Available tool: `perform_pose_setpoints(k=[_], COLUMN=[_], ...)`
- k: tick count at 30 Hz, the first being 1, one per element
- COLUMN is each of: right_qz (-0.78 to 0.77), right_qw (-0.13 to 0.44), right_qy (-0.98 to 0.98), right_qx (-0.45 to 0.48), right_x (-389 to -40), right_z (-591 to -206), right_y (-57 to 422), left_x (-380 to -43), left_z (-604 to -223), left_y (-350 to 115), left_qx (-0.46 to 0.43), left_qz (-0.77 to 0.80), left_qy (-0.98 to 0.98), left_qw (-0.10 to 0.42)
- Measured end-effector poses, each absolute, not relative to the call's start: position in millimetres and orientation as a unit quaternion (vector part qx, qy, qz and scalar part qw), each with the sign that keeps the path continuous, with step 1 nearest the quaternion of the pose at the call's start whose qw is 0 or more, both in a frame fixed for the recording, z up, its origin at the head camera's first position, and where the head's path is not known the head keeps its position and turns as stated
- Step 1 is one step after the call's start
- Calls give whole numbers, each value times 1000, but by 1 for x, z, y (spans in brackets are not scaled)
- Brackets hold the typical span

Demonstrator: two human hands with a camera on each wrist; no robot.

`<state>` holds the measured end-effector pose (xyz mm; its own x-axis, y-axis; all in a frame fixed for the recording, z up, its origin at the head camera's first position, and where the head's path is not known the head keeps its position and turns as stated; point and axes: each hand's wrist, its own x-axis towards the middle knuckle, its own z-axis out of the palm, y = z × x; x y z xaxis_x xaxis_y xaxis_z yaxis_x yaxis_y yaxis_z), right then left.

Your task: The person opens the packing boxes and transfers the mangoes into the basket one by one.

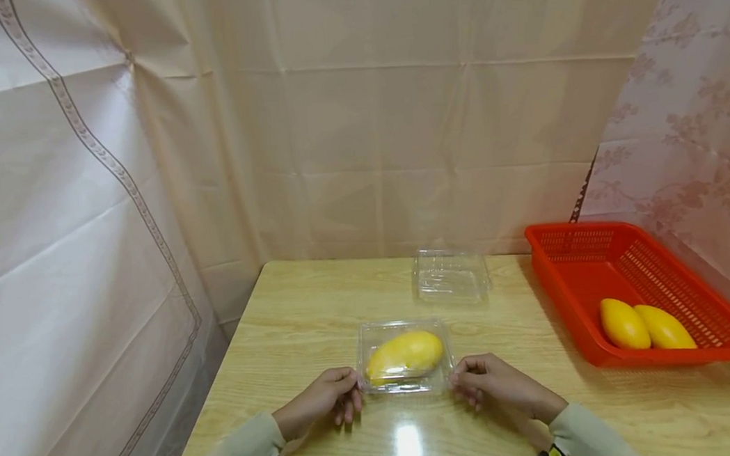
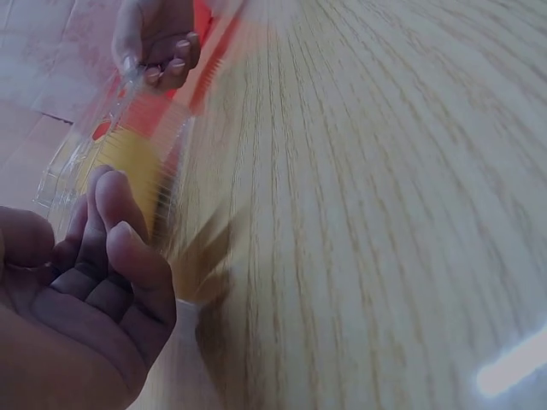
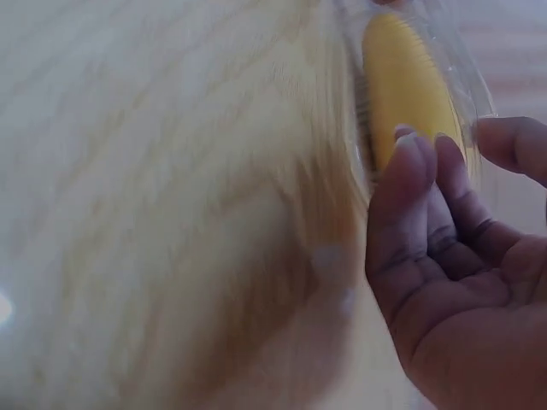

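Observation:
A clear plastic box (image 1: 372, 337) sits near the table's front with one yellow mango (image 1: 405, 355) inside it. At the box's near left corner, my left hand (image 1: 327, 399) pinches the edge between thumb and forefinger. My right hand (image 1: 503, 385) pinches the near right corner in the same way. In the left wrist view, the other fingers of the left hand (image 2: 98, 290) curl loosely below the box wall. The right wrist view has the right hand (image 3: 461, 265) with its thumb against the box's side. Whether the lid is fully fastened cannot be made out.
A second clear plastic box (image 1: 449, 276) stands behind, at the far table edge. To the right is a red plastic basket (image 1: 582, 344) holding two mangoes (image 1: 625, 324). Cloth sheets (image 1: 371, 130) hang behind the wooden table (image 1: 283, 330) and at both sides.

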<state>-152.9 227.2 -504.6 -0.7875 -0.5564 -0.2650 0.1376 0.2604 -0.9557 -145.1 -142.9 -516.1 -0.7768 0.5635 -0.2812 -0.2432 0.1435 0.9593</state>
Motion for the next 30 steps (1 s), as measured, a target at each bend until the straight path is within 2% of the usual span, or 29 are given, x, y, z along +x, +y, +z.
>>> perform_pose_setpoints(k=[6,15,22,30], right_qz=[-479,-354,-349,-296], right_qw=[234,143,116,34], right_qy=[830,884,871,885], right_qx=[-165,-271,-326,-358], right_x=[-151,-145,-138,-129], right_z=[-494,-471,-462,-459], right_y=[229,220,187,138], left_x=[-143,-142,-143,-141], left_z=[-517,-518,-518,-513], left_y=[-143,-140,-139,-138], left_qx=[113,113,114,109], left_qz=[651,652,653,645], left_qy=[682,681,680,685], left_qw=[314,313,314,322])
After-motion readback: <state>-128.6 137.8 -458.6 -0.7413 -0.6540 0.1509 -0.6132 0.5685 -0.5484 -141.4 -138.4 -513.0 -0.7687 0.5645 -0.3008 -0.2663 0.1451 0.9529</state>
